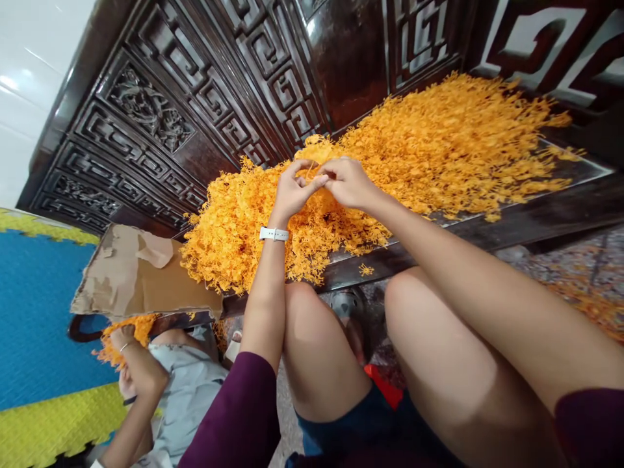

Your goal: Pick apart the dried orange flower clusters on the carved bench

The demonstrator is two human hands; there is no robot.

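Note:
A big heap of small orange plastic pieces [439,136] covers the seat of a dark carved wooden bench [536,218]. My left hand [291,188], with a white watch band at the wrist, and my right hand [347,182] meet over the heap's middle. Both have their fingers curled in a pinch around a small orange piece [312,174] held between them. My bare knees are below, close to the bench's front edge.
The bench's carved backrest [195,97] rises behind the heap. A torn piece of cardboard [136,273] lies at the bench's left end. Another person's hand [127,354] holds orange pieces at lower left, beside a blue and yellow foam mat [39,312].

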